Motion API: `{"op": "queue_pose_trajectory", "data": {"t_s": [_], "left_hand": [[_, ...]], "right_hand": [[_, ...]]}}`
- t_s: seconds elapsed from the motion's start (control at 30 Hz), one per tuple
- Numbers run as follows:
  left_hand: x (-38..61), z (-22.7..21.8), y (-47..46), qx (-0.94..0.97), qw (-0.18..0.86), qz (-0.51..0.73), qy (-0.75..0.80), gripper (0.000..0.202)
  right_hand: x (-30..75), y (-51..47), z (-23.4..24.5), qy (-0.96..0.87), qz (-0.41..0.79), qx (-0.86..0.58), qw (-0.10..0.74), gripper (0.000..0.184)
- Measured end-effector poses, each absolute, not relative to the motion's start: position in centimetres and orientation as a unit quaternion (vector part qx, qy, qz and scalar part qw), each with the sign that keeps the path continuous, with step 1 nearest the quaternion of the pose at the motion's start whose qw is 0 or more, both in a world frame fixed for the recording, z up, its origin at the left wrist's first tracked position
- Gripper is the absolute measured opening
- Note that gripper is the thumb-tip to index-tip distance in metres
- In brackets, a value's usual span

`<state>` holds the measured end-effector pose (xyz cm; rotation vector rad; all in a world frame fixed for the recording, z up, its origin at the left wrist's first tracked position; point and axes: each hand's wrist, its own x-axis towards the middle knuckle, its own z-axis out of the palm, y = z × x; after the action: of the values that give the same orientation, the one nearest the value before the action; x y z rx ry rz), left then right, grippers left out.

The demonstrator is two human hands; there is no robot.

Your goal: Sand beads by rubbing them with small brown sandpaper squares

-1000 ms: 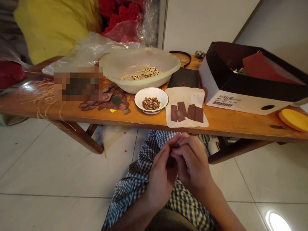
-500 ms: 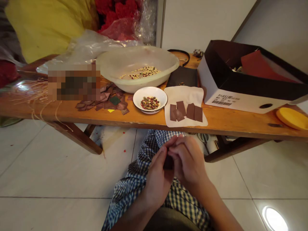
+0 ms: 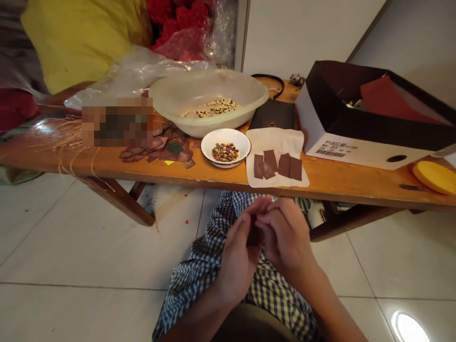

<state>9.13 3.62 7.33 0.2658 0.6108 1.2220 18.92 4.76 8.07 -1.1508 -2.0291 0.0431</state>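
Note:
My left hand (image 3: 237, 261) and my right hand (image 3: 287, 240) are raised together over my lap, below the table's front edge. Between their fingers they pinch a small dark brown piece (image 3: 254, 233), mostly hidden by the fingers. Its exact shape does not show. A blue-and-cream checked cloth (image 3: 208, 254) lies across my lap beneath both hands. On the table ahead, several brown rectangular pieces (image 3: 278, 166) rest on a cream pad (image 3: 278, 140), the nearest items to my hands.
The wooden table (image 3: 331, 183) holds a plastic basin (image 3: 208, 85) of seeds, a white dish (image 3: 225, 135) of beads, brown scraps (image 3: 156, 154), a black wallet (image 3: 272, 114), a black-and-white box (image 3: 356, 147) and a yellow lid (image 3: 435, 176). Tiled floor surrounds my lap.
My hands have shifted slightly closer together, and the fingers now cover more of the dark piece. The view has moved a little. The things on the table stay in place.

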Motion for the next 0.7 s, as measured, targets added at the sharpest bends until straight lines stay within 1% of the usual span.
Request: {"op": "queue_pose_trajectory", "data": {"t_s": [0.23, 0.53, 0.7], "left_hand": [[9.39, 7.92, 3.77, 0.14, 0.762, 0.579, 0.256, 0.029], [9.39, 7.07, 3.22, 0.142, 0.76, 0.562, 0.294, 0.026], [9.44, 6.98, 3.25, 0.151, 0.76, 0.563, 0.287, 0.028]], "right_hand": [[19.19, 4.64, 8.65, -0.811, 0.02, -0.434, 0.393, 0.014], [19.35, 4.74, 8.42, -0.812, 0.002, -0.44, 0.383, 0.011], [19.54, 4.9, 8.61, -0.816, 0.009, -0.432, 0.384, 0.014]]}}
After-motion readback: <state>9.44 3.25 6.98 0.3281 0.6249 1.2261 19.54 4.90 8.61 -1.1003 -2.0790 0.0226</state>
